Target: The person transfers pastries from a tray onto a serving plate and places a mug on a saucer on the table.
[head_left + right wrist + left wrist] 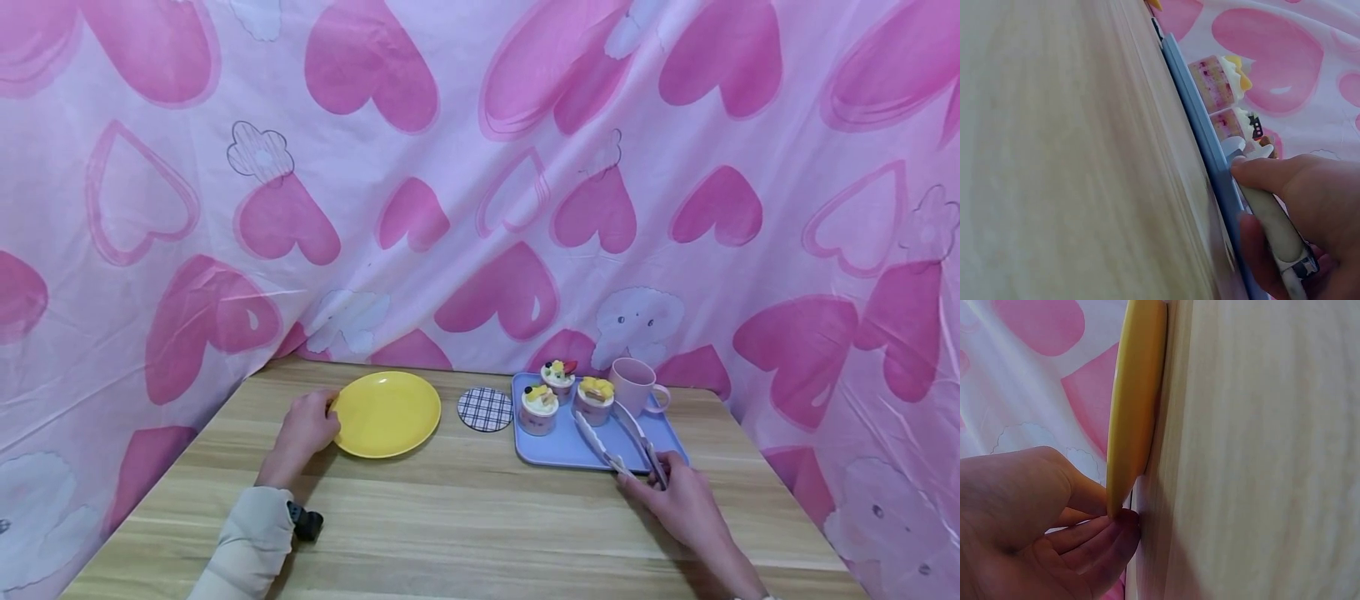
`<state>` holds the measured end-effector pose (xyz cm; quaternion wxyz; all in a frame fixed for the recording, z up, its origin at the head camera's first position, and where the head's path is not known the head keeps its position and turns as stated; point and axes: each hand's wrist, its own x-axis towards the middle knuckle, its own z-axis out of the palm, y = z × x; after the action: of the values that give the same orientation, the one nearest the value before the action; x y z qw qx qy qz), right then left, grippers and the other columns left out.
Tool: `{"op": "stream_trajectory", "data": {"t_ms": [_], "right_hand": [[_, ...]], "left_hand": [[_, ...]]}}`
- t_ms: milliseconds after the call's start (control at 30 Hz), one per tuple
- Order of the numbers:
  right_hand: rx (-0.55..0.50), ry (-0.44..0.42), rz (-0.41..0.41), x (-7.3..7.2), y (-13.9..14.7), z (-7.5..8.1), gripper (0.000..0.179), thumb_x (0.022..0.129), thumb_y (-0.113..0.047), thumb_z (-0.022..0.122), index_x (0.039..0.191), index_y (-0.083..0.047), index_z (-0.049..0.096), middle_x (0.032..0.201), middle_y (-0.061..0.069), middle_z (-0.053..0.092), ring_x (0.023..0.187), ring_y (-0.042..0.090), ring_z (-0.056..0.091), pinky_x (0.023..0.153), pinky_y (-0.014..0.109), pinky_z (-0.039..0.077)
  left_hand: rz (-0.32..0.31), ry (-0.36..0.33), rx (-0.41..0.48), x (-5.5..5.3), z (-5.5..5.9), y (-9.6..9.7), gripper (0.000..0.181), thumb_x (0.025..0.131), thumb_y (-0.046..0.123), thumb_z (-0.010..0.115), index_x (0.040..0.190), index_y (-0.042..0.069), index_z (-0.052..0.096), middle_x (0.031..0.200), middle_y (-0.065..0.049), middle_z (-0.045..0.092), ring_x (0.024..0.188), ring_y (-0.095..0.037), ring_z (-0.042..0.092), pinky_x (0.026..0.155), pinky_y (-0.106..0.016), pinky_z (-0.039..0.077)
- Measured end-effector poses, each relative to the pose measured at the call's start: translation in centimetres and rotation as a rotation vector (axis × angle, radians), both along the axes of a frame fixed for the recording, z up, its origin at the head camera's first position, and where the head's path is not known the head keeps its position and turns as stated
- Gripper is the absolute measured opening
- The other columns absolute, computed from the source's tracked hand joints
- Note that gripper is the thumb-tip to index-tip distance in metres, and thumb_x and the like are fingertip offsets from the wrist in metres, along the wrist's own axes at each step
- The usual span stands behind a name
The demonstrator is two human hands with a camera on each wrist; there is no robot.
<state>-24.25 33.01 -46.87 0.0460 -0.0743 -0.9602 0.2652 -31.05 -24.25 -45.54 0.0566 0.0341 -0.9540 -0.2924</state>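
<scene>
My left hand (303, 433) pinches the left rim of a round yellow plate (386, 415) lying on the wooden table. In the left wrist view the thumb is above the plate edge (1124, 444) and the fingertips are beneath it. Metal tongs (597, 442) are gripped in my right hand (686, 500), over the blue tray (558, 451). Their spread tips reach either side of a dessert cup (593, 413) topped with yellow fruit. In the right wrist view the tongs' handle (1272, 225) lies between thumb and fingers.
Two more cream-topped dessert cups, one in front (538, 421) and one behind (558, 385), stand on the tray's left side. A pink mug (632, 387) occupies its back right. Between plate and tray lies a round checked coaster (485, 409). A heart-patterned curtain (495, 283) hangs behind the table.
</scene>
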Motion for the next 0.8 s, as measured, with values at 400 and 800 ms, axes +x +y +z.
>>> {"op": "stream_trajectory", "data": {"t_ms": [400,800], "right_hand": [[0.039,0.014,-0.021,-0.36,-0.24,-0.31,0.111,0.071,-0.084,0.064,0.142,-0.001,0.044,0.103,0.013,0.061,0.092,0.025,0.055,0.068,0.029,0.044],[0.096,-0.004,-0.112,-0.48,-0.47,-0.29,0.111,0.062,-0.094,0.058,0.126,-0.003,0.057,0.093,0.010,0.063,0.083,0.023,0.055,0.060,0.030,0.036]], "left_hand": [[0.003,0.006,-0.022,-0.05,0.09,0.02,0.048,0.091,0.001,0.056,0.138,-0.009,0.053,0.129,-0.030,0.061,0.094,-0.032,0.059,0.087,-0.047,0.057],[0.014,-0.021,0.003,0.20,0.06,0.21,0.049,0.093,0.003,0.059,0.139,-0.008,0.052,0.128,-0.029,0.061,0.093,-0.031,0.059,0.089,-0.048,0.058]]}}
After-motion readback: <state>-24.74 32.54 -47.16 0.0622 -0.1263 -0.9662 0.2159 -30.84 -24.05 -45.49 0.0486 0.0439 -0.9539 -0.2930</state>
